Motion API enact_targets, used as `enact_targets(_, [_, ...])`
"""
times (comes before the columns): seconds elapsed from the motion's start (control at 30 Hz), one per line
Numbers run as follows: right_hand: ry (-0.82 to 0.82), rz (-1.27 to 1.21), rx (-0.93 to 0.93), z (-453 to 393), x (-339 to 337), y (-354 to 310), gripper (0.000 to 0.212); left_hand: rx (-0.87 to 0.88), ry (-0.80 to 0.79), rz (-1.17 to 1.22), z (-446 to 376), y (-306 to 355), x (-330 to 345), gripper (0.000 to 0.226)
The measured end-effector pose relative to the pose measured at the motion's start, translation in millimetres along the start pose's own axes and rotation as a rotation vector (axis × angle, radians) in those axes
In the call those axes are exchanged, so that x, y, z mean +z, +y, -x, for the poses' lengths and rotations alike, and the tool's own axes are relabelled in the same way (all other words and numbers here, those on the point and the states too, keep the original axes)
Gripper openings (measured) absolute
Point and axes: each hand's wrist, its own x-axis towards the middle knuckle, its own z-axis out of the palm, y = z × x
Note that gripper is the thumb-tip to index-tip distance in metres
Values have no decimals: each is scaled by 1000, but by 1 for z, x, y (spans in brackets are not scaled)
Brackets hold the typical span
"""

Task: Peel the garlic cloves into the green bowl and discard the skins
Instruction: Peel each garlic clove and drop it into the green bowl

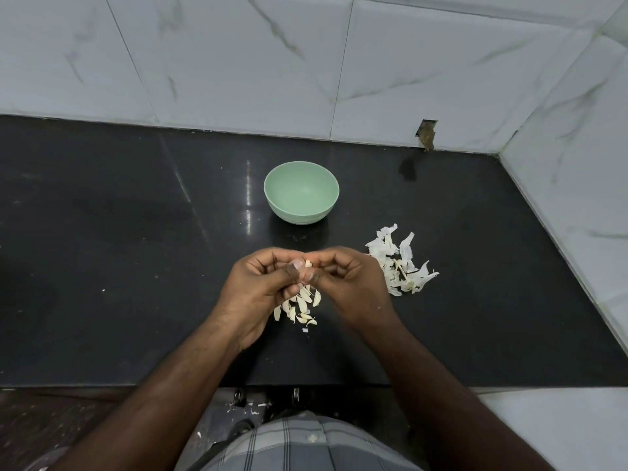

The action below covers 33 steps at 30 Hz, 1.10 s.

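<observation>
Mid-frame, the left hand (268, 283) and right hand (343, 277) pinch one clove (308, 263) between curled fingertips. The bowl (301, 192) sits straight above them, apparently empty; the skins (401, 263) lie to the right.

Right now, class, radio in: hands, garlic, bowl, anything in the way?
Left hand and right hand both pinching one garlic clove. Green bowl empty. Clove pile under hands, skins heaped right. Path to bowl unobstructed.
</observation>
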Motion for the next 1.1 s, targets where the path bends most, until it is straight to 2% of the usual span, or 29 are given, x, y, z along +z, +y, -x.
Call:
enact_targets(0.13, [35, -5, -24, 2, -1, 0, 24, 32, -9, -7, 2, -1, 0, 26])
enact_targets(0.27, [122, 7, 2, 0, -1, 2, 19, 100, -61, -75, 6, -5, 1, 24])
enact_targets(0.4, [98, 0, 31, 2, 1, -5, 31, 186, -32, -142, 8, -5, 3, 24])
enact_targets(0.57, [117, -145, 149, 4, 3, -12, 24, 265, 61, -267, 5, -5, 1, 16])
enact_targets(0.8, [97, -127, 213, -1, -1, -24, 21, 334, 39, -355, 4, -9, -1, 15])
enact_targets(0.93, [86, -124, 260, -1, -2, -25, 29, 459, 56, -467, 3, -13, -4, 19])
enact_targets(1.1, [78, -137, 337, -2, -5, -28, 23, 637, 51, -677, 2, -15, -10, 13])
